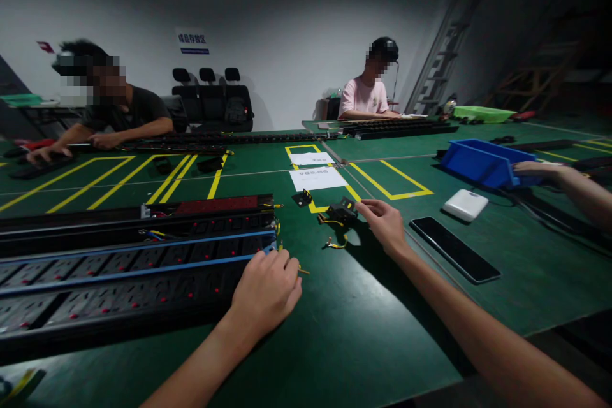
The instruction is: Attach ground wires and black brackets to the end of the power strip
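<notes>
My left hand (266, 290) rests with curled fingers on the near end of a long black power strip (119, 274) with blue rails and red switches, where yellow wires stick out. My right hand (385, 222) reaches forward, its fingers pinched at a small black part with yellow wires (341, 212) on the green table (354, 331). A second small black part (303, 198) lies just beyond. More power strips (134, 220) lie stacked behind the first.
A dark phone (454, 248) and a white box (465, 204) lie to the right. Another person's hand (538, 169) reaches into a blue bin (482, 162). Two paper sheets (316, 178) lie ahead. Two other people sit at the far side with long strips (396, 129).
</notes>
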